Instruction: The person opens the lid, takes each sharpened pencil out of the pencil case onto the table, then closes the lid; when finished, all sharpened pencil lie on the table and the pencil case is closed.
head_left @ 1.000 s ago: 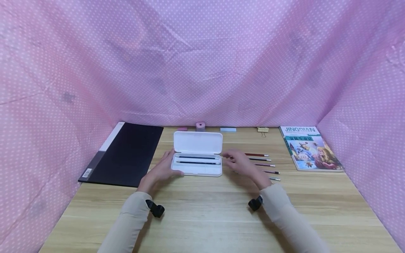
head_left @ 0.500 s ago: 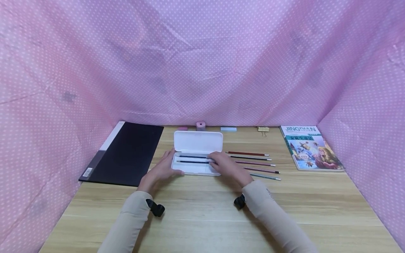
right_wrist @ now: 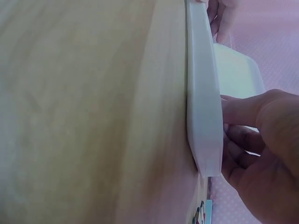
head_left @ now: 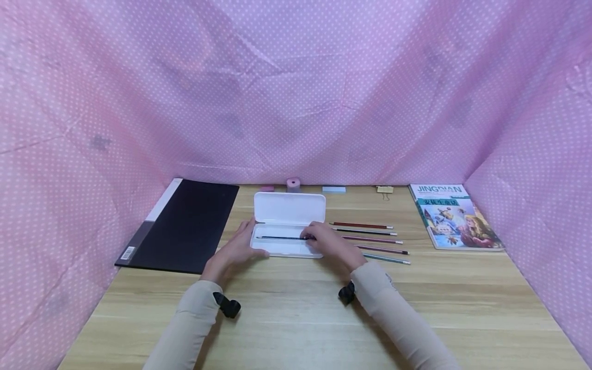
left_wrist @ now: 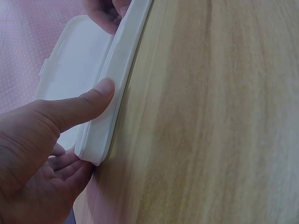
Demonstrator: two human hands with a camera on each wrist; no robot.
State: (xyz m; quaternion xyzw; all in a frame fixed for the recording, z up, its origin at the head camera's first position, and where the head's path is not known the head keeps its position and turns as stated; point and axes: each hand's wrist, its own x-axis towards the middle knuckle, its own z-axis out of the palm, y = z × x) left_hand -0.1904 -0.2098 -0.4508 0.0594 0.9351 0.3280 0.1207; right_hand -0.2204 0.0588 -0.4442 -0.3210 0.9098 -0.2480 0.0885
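Note:
A white pencil case (head_left: 282, 248) lies on the table with its lid (head_left: 289, 207) raised. My left hand (head_left: 239, 244) grips its left end; in the left wrist view the thumb (left_wrist: 100, 93) presses the front wall and the fingers curl round the corner. Inside the case lies a dark pencil (head_left: 279, 237), tip to the left. My right hand (head_left: 324, 239) reaches into the right half, fingers curled down at that pencil's right end and apparently pinching it. The case wall hides the fingertips in the right wrist view. Only one pencil line shows in the case.
Several pencils (head_left: 372, 238) lie in a row right of the case, partly behind the right hand. A black folder (head_left: 194, 226) is at left, a book (head_left: 453, 218) at right. A pink roll (head_left: 293, 185), a pale blue strip (head_left: 334, 189) and a binder clip (head_left: 385, 190) line the back.
My right hand has moved left from beside the case into it. Two separate pencils showed inside before; now the rear one no longer shows at its place. The left hand has stayed still.

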